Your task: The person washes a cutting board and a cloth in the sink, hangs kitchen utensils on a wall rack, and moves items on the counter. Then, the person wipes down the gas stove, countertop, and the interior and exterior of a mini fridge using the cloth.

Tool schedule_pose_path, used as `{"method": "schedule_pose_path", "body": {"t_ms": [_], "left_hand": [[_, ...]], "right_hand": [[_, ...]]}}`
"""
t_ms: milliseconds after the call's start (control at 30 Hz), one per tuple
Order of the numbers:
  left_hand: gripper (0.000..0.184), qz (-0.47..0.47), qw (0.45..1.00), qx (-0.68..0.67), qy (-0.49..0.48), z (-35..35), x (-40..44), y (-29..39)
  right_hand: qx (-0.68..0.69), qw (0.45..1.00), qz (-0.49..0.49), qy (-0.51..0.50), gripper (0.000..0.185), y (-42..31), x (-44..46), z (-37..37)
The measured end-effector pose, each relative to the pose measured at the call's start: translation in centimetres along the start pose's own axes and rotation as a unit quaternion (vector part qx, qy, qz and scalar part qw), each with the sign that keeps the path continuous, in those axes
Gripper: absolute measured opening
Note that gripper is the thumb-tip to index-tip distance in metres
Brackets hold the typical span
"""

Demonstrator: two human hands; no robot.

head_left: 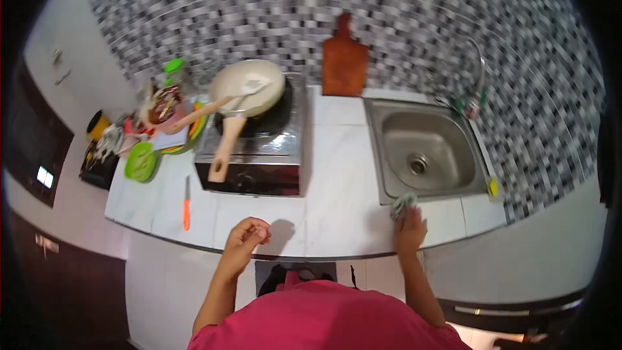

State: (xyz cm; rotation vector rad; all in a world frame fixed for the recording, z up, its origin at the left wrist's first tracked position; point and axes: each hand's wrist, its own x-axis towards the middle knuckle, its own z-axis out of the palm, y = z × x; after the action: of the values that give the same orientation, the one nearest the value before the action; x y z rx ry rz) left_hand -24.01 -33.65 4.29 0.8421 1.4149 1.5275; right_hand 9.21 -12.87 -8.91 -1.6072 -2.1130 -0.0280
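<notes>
My right hand [411,229] presses a crumpled grey-green cloth [402,205] onto the counter at the front edge of the steel sink [376,155]. Above the counter's front edge hovers my left hand [247,240], its fingers curled in with nothing seen in them. A knife with an orange handle [186,215] lies to the left of that hand. Behind it stands a gas stove [253,172], bearing a cream frying pan [227,84] with a wooden handle. A white-headed spatula with a wooden handle [202,113] rests across the pan.
A brown cutting board [345,65] leans against the tiled wall. The faucet [481,78] rises at the sink's back right corner, and something yellow [493,186] sits by its front right. On the left are a green bowl [140,162], a green-lidded jar [175,71] and clutter.
</notes>
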Motion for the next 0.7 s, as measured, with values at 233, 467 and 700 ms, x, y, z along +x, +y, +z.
{"method": "schedule_pose_path", "body": {"t_ms": [233, 467, 700], "left_hand": [[0.021, 0.209, 0.932, -0.086, 0.284, -10.9, 5.0, 7.7], [0.040, 0.009, 0.991, -0.104, 0.083, -17.8, 14.8, 10.4], [0.036, -0.021, 0.987, 0.017, -0.158, -18.0, 17.1, 13.0]], "right_hand": [[0.100, 0.977, -0.185, -0.046, 0.040, -16.1, -0.8, 3.9], [0.379, 0.922, 0.009, -0.080, 0.037, -19.3, 7.0, 5.9], [0.381, 0.917, -0.080, 0.091, 0.033, -27.8, 11.9, -0.5]]}}
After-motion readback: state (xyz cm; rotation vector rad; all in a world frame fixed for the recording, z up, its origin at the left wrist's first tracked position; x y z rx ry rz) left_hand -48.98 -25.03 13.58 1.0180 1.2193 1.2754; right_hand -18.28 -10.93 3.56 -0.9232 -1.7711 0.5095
